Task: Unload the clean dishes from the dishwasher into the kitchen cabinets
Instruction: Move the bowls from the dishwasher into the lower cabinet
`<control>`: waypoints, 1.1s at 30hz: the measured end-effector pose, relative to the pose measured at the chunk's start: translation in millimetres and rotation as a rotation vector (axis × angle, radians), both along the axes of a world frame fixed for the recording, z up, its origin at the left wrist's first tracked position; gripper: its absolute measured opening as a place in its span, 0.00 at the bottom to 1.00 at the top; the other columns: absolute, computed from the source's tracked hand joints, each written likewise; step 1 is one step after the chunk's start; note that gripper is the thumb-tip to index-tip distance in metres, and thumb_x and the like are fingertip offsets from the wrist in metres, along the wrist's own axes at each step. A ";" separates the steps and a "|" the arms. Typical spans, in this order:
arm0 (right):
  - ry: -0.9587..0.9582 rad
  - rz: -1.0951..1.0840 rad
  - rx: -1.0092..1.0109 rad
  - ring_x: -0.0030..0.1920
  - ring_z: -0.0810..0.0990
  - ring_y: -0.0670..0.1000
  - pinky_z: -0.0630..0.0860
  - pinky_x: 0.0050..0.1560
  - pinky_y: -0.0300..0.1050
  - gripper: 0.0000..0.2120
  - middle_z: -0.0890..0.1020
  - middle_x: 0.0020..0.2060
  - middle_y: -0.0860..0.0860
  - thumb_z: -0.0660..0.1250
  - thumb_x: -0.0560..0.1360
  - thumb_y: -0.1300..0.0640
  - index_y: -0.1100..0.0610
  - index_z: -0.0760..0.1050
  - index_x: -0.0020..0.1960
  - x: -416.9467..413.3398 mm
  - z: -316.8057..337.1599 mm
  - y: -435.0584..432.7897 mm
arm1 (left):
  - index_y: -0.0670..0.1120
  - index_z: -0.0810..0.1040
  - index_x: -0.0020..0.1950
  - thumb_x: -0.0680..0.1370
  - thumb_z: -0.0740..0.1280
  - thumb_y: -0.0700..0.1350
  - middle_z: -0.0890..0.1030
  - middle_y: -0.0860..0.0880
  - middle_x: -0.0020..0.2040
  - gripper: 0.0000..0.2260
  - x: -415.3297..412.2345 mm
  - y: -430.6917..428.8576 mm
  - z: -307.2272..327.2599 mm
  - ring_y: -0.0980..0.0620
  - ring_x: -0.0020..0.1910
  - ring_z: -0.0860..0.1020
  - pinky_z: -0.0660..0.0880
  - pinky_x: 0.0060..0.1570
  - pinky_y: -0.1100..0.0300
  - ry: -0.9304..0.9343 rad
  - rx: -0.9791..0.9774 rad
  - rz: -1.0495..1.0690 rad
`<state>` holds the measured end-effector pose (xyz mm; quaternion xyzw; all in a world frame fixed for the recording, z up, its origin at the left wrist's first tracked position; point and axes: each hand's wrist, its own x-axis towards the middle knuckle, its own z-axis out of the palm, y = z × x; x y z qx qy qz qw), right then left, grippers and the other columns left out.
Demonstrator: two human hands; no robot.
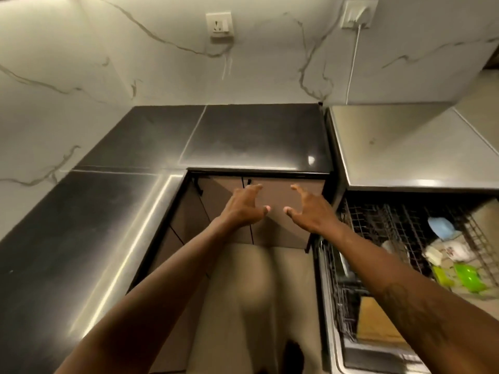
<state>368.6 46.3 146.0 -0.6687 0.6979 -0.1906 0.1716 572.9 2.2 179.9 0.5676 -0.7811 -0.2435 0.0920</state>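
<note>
Before the cabinet doors [280, 228], left grip [244, 205] and right grip [307, 209] are held released, empty. Dishes [456, 251] are racked well rightward.

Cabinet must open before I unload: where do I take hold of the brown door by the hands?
Likely the small black pull at the brown door's top left corner, hooked from above by the left hand, the nearer one. The door face is flat, offering nothing else.

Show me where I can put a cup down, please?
The dark countertop is bare from the marble wall to its front edge, and along the left too. The steel top above the dishwasher rack is bare as well. The rack is crowded with dishes.
</note>
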 end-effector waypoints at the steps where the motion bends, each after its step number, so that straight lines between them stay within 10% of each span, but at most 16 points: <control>1: 0.005 0.004 0.032 0.69 0.73 0.58 0.72 0.65 0.54 0.35 0.72 0.72 0.54 0.68 0.75 0.40 0.49 0.61 0.77 -4.7 -10.5 10.4 | 0.47 0.64 0.79 0.76 0.72 0.54 0.71 0.43 0.74 0.34 -3.9 7.4 -8.1 0.40 0.75 0.65 0.65 0.73 0.46 -0.016 0.034 -0.022; 16: -0.115 -0.074 0.087 0.68 0.74 0.57 0.74 0.64 0.52 0.33 0.73 0.70 0.55 0.69 0.76 0.45 0.56 0.64 0.76 -159.5 -82.8 103.2 | 0.48 0.64 0.79 0.78 0.70 0.51 0.70 0.42 0.73 0.31 -186.1 89.6 -63.0 0.40 0.74 0.64 0.65 0.70 0.46 -0.117 0.158 -0.251; 23: -0.154 -0.073 0.213 0.68 0.73 0.58 0.74 0.64 0.53 0.33 0.73 0.71 0.56 0.68 0.76 0.44 0.57 0.66 0.75 -284.4 -108.9 120.4 | 0.59 0.75 0.60 0.70 0.64 0.63 0.80 0.54 0.51 0.20 -319.5 104.3 -124.0 0.50 0.52 0.80 0.80 0.51 0.52 -0.079 0.200 -0.182; 30: -0.226 -0.167 0.324 0.59 0.78 0.56 0.77 0.54 0.50 0.31 0.79 0.62 0.54 0.65 0.74 0.38 0.55 0.70 0.70 -371.9 -155.2 134.7 | 0.45 0.80 0.57 0.76 0.73 0.47 0.82 0.50 0.47 0.12 -416.0 123.5 -137.6 0.56 0.42 0.80 0.78 0.40 0.64 0.075 0.297 -0.174; 33: -0.195 -0.216 0.332 0.55 0.80 0.58 0.78 0.50 0.49 0.20 0.81 0.57 0.56 0.72 0.71 0.53 0.56 0.77 0.62 -408.3 -188.4 130.7 | 0.45 0.80 0.59 0.76 0.73 0.45 0.83 0.51 0.45 0.13 -454.9 108.2 -175.3 0.57 0.41 0.81 0.82 0.42 0.58 0.061 0.285 -0.203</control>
